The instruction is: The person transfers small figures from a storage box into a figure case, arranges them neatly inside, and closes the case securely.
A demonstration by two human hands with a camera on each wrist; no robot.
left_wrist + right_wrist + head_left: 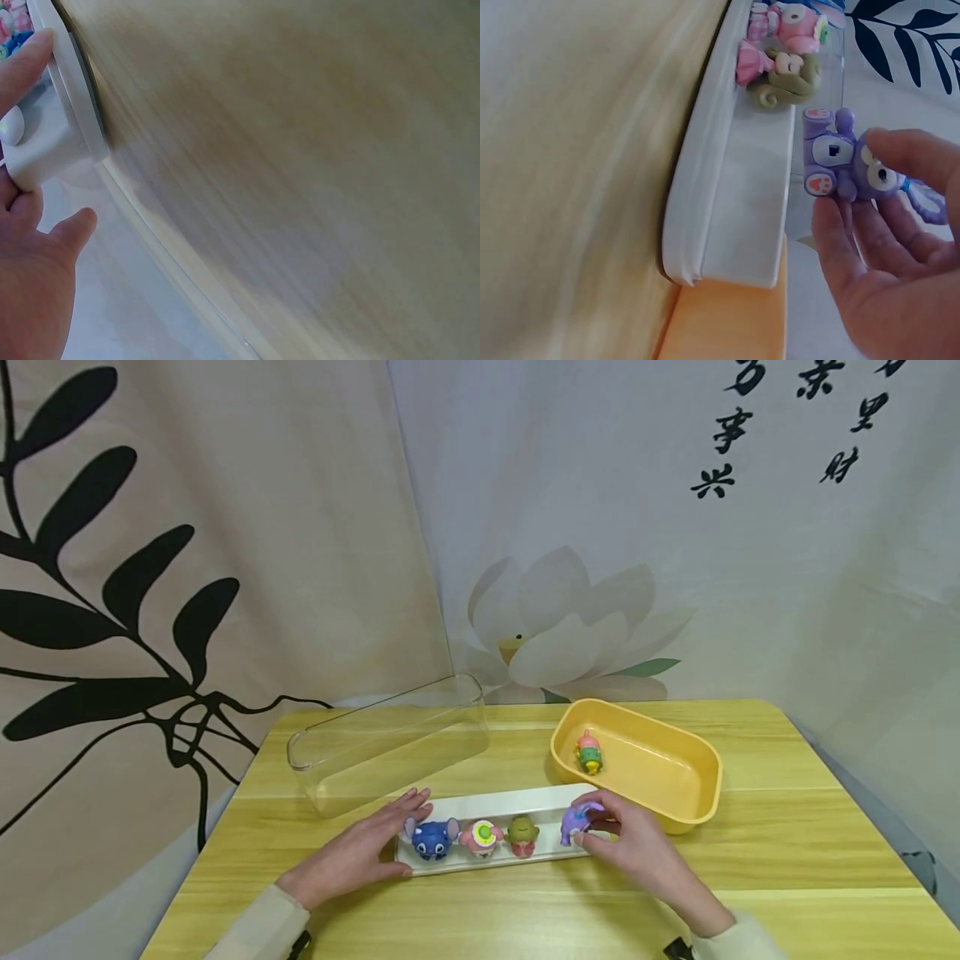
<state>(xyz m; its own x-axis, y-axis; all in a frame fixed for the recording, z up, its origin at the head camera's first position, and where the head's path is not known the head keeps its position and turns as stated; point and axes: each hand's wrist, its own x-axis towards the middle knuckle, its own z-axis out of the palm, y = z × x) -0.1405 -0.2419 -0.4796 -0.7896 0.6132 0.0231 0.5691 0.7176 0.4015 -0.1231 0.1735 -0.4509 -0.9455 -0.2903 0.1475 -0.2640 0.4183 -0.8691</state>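
Note:
A long white tray (495, 806) lies across the front of the table. At its left end my left hand (363, 847) holds it, fingers on the far side and thumb at the near edge. Three small figurines stand in a row on the tray: a blue big-eared one (432, 839), a pink one with a round green-and-yellow top (482, 837) and an olive-haired one in pink (522, 836). My right hand (637, 843) pinches a purple rabbit-like figurine (832, 154) between thumb and fingers, over the tray's right end. In the right wrist view its white-soled feet face the tray.
Behind the tray's right end stands a yellow bin (675, 777) with a pink-and-green figurine (590, 753) inside. At the back left, a clear box-shaped cover (390, 752) sits on the wooden table (480, 918). A printed curtain (315, 527) hangs behind.

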